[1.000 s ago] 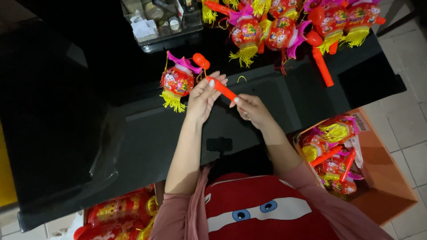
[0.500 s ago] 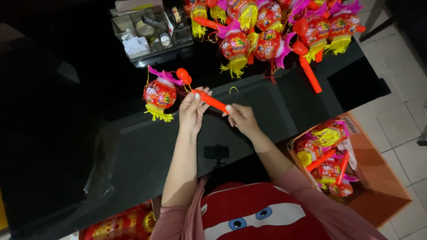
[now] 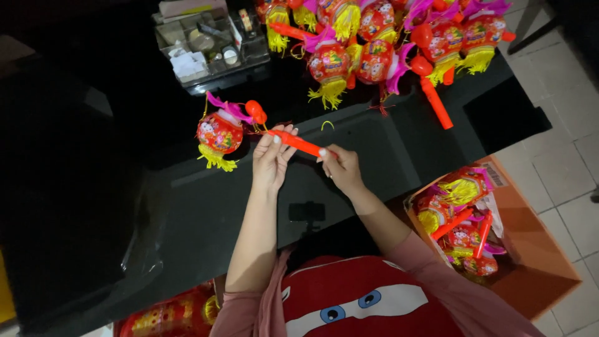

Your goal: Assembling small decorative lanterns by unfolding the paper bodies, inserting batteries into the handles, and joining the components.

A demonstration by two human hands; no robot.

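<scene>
Both hands have slid a bit left and nearer: the left hand point(image 3: 271, 159) and right hand point(image 3: 340, 168) pinch the orange stick point(image 3: 299, 143) tight, its red lantern point(image 3: 219, 133) dangling past the left fingers.

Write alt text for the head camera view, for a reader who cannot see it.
Both hands, left hand and right hand, grip an orange stick over a black table; a small red lantern toy with yellow tassel lies at the stick's far end. More lanterns are heaped beyond, and others fill an orange box on the right.
</scene>
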